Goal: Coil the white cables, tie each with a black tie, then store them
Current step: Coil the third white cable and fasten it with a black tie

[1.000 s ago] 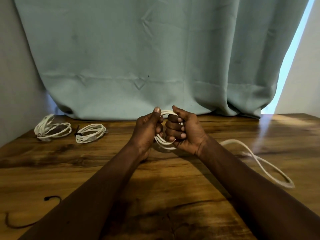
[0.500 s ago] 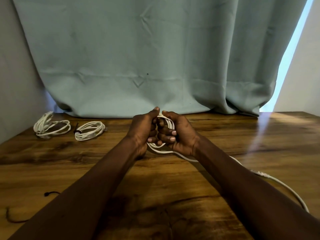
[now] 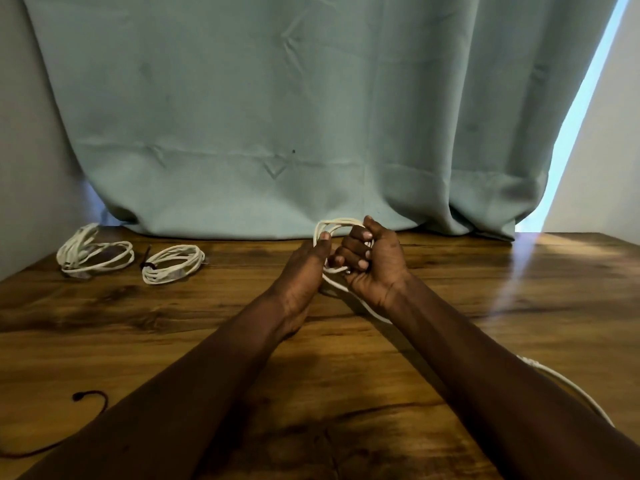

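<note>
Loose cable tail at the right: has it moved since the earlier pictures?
Yes. The cable tail slid over the table toward its near edge; the wide loop is gone.

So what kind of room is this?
Probably a room in a home: a wooden table stands against a long teal curtain, with daylight showing at its right edge, so likely a window behind.

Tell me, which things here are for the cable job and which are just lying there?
For the job: white cable being coiled, far-left coil, tied coil, loose black tie.
Just there: green curtain, wooden table.
</note>
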`<action>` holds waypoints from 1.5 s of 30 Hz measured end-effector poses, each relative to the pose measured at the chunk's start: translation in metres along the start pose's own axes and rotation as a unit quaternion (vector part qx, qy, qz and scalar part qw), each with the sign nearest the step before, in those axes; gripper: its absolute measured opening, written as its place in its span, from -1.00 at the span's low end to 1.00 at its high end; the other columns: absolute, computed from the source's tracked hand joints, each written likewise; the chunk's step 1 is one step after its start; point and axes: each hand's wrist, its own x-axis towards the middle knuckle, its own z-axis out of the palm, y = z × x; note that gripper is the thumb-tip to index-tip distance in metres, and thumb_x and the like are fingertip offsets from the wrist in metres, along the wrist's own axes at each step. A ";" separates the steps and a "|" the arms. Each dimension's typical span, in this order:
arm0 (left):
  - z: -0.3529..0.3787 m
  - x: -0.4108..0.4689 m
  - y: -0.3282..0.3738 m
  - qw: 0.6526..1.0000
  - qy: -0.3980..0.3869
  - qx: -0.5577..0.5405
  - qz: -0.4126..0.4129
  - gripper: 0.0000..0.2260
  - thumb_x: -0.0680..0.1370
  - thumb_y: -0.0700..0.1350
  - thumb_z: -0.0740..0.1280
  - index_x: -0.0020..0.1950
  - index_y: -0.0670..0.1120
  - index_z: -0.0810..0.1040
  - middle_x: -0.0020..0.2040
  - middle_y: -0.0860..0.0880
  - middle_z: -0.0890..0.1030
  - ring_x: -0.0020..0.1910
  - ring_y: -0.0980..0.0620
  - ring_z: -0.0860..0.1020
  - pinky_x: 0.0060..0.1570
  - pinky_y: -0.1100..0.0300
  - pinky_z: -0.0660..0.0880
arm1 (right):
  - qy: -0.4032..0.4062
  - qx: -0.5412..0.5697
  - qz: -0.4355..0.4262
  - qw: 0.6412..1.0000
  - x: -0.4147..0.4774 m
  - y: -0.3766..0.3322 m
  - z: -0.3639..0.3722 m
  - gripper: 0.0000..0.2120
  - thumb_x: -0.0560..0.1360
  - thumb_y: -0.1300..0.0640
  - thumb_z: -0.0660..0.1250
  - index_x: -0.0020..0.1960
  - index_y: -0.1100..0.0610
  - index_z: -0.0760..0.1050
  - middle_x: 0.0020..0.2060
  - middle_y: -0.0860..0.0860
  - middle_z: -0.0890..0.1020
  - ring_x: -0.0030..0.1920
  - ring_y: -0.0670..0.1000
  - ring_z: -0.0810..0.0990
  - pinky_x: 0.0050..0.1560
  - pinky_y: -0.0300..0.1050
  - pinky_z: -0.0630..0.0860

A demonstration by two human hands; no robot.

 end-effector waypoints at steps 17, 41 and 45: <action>-0.011 -0.010 0.005 0.866 0.128 0.448 0.181 -0.83 0.56 -0.18 0.36 0.06 0.05 0.65 -0.13 -0.06 0.71 -0.11 -0.09 0.68 -0.08 0.06 0.61 | -0.010 -0.023 -0.143 0.989 -0.003 -0.027 0.004 -0.48 0.72 -0.15 0.01 -0.37 0.03 0.28 -0.63 -0.07 0.21 -0.65 -0.07 0.18 -0.36 -0.14 0.34; -0.054 -0.011 0.057 0.960 -0.235 0.039 -0.145 -0.52 0.40 -0.47 0.40 0.30 -0.21 0.63 -0.16 -0.10 0.60 -0.22 0.05 0.62 -0.19 0.08 0.71 | 0.009 -0.851 -0.261 0.457 -0.008 -0.021 -0.017 -0.52 0.68 -0.27 -0.08 0.00 0.09 0.38 -0.30 -0.02 0.51 -0.22 0.11 0.53 -0.18 0.04 0.38; -0.074 -0.002 0.063 0.994 -0.076 -0.066 -0.034 -0.73 0.58 -0.39 0.27 0.16 -0.15 0.65 -0.13 -0.08 0.64 -0.34 0.13 0.56 -0.48 0.36 0.51 | 0.039 -0.737 -0.161 0.655 -0.009 -0.026 -0.022 -0.32 0.63 -0.39 -0.01 -0.28 0.15 0.47 -0.41 0.03 0.51 -0.36 0.04 0.48 -0.22 -0.02 0.40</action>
